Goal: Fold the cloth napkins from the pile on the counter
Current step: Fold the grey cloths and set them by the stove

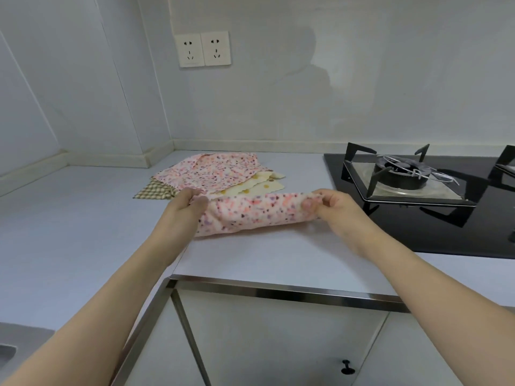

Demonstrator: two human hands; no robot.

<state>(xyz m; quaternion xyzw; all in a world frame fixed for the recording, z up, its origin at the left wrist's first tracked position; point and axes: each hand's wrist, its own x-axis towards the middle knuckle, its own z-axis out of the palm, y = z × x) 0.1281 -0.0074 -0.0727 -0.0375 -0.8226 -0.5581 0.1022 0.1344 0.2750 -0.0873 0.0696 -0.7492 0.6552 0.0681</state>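
Desk (83,218) pale, w/ black stove (418,190) at R. Napkin pile (214,174) near back wall, floral one on top. Floral napkin (256,213) held just above desk, in front of pile. L hand (186,204) & R hand (334,207) apart, each pinching one end.

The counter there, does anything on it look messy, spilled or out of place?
Nothing is spilled or broken. The pile of napkins at the back of the counter is loose and askew, with a checked one and a yellow spotted one poking out beneath the floral one. Both hands, left and right, hold another floral napkin.
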